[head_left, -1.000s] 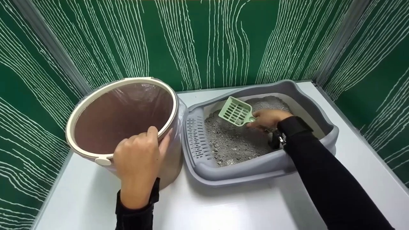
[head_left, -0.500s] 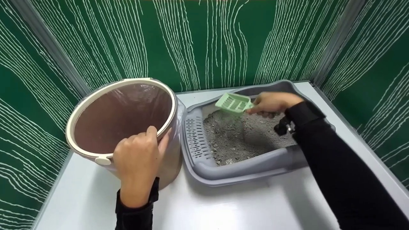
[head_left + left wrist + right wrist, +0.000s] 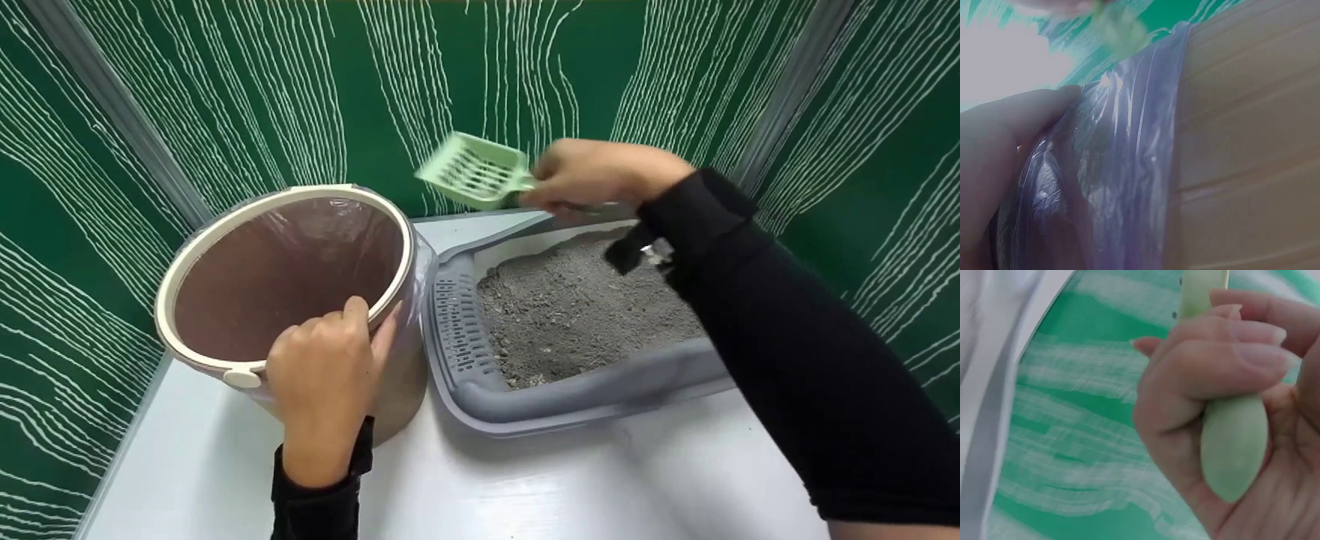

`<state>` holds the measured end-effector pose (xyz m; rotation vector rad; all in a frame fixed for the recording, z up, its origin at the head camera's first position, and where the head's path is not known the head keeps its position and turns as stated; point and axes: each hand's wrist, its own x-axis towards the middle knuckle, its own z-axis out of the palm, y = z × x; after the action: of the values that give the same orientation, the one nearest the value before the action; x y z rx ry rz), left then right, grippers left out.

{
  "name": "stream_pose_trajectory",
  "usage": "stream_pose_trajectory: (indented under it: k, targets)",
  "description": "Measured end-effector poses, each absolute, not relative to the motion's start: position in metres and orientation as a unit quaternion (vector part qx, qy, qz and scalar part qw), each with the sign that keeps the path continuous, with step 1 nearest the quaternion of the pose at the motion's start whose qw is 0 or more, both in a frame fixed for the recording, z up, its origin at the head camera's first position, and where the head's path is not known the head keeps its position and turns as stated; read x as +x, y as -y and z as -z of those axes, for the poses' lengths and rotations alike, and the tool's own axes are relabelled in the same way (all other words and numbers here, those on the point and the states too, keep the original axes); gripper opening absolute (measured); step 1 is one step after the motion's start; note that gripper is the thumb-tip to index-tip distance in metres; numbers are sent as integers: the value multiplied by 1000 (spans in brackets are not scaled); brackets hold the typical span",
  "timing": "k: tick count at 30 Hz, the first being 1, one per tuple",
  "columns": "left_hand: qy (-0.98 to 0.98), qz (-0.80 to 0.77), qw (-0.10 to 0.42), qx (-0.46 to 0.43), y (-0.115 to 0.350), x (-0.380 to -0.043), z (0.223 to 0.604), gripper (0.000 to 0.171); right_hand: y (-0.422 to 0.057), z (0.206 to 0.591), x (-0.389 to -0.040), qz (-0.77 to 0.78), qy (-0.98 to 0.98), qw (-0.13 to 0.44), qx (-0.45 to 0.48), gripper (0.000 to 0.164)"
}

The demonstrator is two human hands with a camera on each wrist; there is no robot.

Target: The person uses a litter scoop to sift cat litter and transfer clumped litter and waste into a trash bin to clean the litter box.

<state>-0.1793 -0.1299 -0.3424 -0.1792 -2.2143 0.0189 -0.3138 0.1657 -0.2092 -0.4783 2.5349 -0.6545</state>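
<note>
My right hand [image 3: 600, 174] grips the handle [image 3: 1234, 447] of a light green slotted litter scoop [image 3: 480, 169]. It holds the scoop up in the air, level with the green wall and above the gap between bin and litter box. Several slots show in the scoop's flat bed, which is blurred. My left hand [image 3: 322, 382] grips the near right rim of a round beige trash bin [image 3: 397, 397], thumb outside and fingers over the edge. A clear plastic liner [image 3: 1129, 152] folds over that rim. The grey litter box [image 3: 540, 409] with grey litter [image 3: 585, 307] stands right of the bin.
Both containers stand side by side on a white table [image 3: 510, 495]. Green walls [image 3: 525, 90] with white wavy lines close off the back and sides, with grey posts [image 3: 120, 97] in the corners. The box's left end has a perforated ledge [image 3: 459, 322].
My right hand has lifted the scoop from over the litter, up and left toward the bin. My left hand has stayed on the bin's rim.
</note>
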Motion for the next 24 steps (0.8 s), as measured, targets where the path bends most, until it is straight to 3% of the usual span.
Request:
stream_pose_trajectory:
  k: [5,10,16,20,24]
  targets:
    - [893,-7,445,-70,129,-181,343,46,-111,206,-295,237,-922,198,-235,27]
    - [894,-9,443,-69,126,-182,342,44,-69,218,-280,189,-937,118,-268,24]
    - [894,-10,442,-65,125,-182,342,43,-44,235,-274,95,-932,-89,-339,25]
    - [892,-12,446,-68,125,-183,343,40,-37,246,-277,4,-882,-245,-402,11]
    - [891,-14,449,-68,126,-183,343,37,-36,252,-279,-66,-819,-338,-459,7]
